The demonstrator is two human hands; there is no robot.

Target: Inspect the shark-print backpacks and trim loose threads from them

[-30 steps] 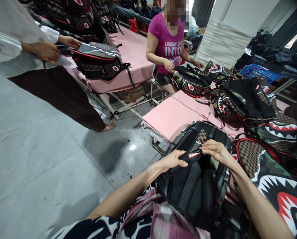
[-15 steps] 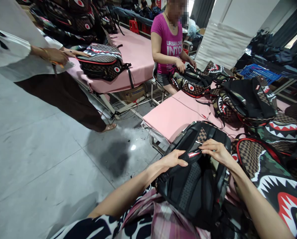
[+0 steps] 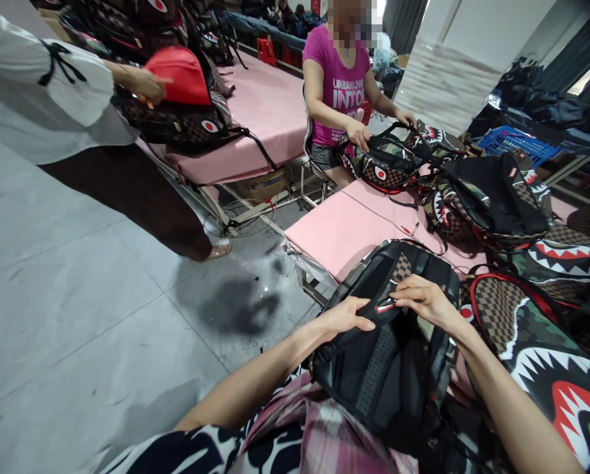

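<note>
The right grip (image 3: 423, 301) pinched a small part, too tiny to identify, beside a red-edged opening (image 3: 384, 307) on a black shoulder strap (image 3: 386, 317); the left grip (image 3: 345, 316) held the strap between thumb and fingers. The backpack (image 3: 374, 395) rested back side up on the person's lap, against the pink worktop (image 3: 332, 227). It would probably handle as light and floppy, softly padded, its smooth trim a little slippery, nothing fragile; the padded strap seemed the best hold. One backpack was in hand; at least five other backpacks (image 3: 505, 316) crowded the worktop, overlapping, beside one red pen-like tool (image 3: 409, 230). One blue crate (image 3: 519, 145) stood beyond.
</note>
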